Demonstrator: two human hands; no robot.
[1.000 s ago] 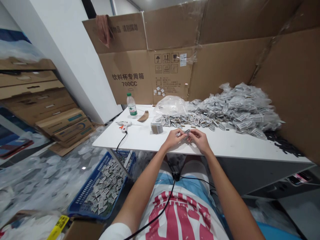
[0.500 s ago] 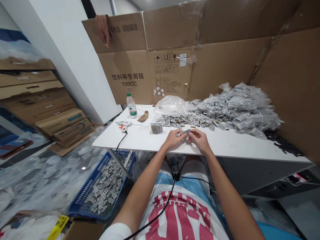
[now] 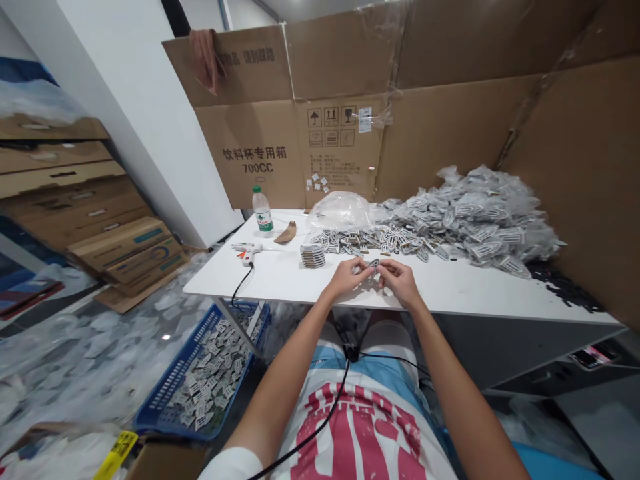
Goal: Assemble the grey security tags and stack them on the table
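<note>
A small grey piece [image 3: 374,264] is up between the two hands, just above the near edge of the white table [image 3: 280,283]. The left hand [image 3: 346,277] pinches it from one side and the right hand [image 3: 400,280] from the other, both with thumb and fingers drawn close together; the fingers hide much of it, so its exact shape is hard to make out.

Beyond the hands, loose grey-and-white pieces [image 3: 387,239] lie scattered in a band across the table. At the left end of that band, near the left hand, stands a neat stack [image 3: 313,257] of flat pieces. Behind the band rests a puffed-up sheet of clear plastic [image 3: 340,211], and to the right rises a large heap of plastic-wrapped pieces [image 3: 493,223], with small black parts [image 3: 567,288] spread at its foot.

Left of the stack, a white glue gun [image 3: 250,251] lies on its side, its black cord running over the table edge. Past it are a curved brown scrap [image 3: 287,233] and an upright bottle [image 3: 263,212] with a green cap. Cardboard [image 3: 345,73] walls the far side. On the floor at the left, a blue basket [image 3: 165,390] holds many more pieces.
</note>
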